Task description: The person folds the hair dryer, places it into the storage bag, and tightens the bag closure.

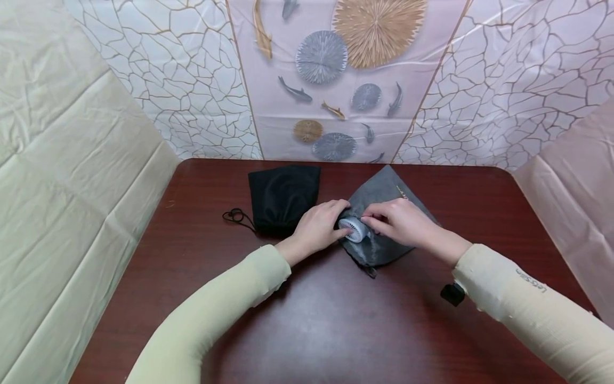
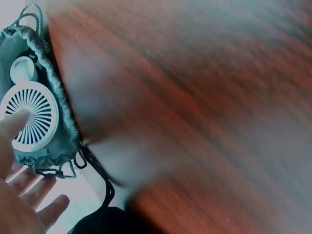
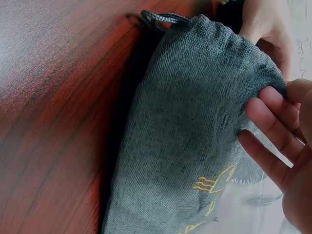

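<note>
A grey drawstring bag [image 1: 384, 256] with yellow print lies on the table, its gathered mouth towards the left. In that mouth sits a small white fan [image 1: 353, 230] with a round slotted grille; a second round white part [image 2: 22, 69] shows beside it in the left wrist view. My left hand [image 1: 318, 226] holds the fan, thumb on the grille [image 2: 36, 117] and fingers at the bag's rim. With thumb and index finger, my right hand [image 1: 400, 221] pinches the bag's rim [image 3: 273, 78]. The part of the fan inside the bag is hidden.
A black drawstring pouch [image 1: 285, 197] lies just left of the grey bag, its cord [image 1: 237, 216] looped out on the brown table [image 1: 312, 330]. Patterned cloth [image 1: 192, 69] hangs behind the table, and plain cloth [image 1: 72, 186] flanks it.
</note>
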Demonstrator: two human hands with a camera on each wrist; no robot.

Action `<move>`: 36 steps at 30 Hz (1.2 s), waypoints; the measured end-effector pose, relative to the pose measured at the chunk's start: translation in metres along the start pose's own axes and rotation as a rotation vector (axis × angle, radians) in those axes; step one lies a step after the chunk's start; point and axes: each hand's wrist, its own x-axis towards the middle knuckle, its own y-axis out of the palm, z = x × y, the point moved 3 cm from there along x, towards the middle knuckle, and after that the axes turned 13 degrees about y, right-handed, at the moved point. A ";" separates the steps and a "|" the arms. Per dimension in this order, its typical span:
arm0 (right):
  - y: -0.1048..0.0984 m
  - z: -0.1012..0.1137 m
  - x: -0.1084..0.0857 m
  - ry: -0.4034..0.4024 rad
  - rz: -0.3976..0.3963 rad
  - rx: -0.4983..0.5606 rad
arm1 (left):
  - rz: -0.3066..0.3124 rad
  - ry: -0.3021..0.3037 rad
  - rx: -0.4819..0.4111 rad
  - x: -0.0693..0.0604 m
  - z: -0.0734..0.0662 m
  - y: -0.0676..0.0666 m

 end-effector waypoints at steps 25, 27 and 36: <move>0.007 -0.005 -0.008 -0.010 -0.016 -0.128 | 0.052 0.028 0.006 -0.009 0.001 0.000; 0.008 -0.003 -0.009 -0.009 -0.013 -0.139 | 0.053 0.045 0.017 -0.010 0.002 -0.002; 0.014 0.003 -0.015 -0.109 -0.048 -0.156 | 0.049 0.108 0.055 -0.015 0.004 -0.008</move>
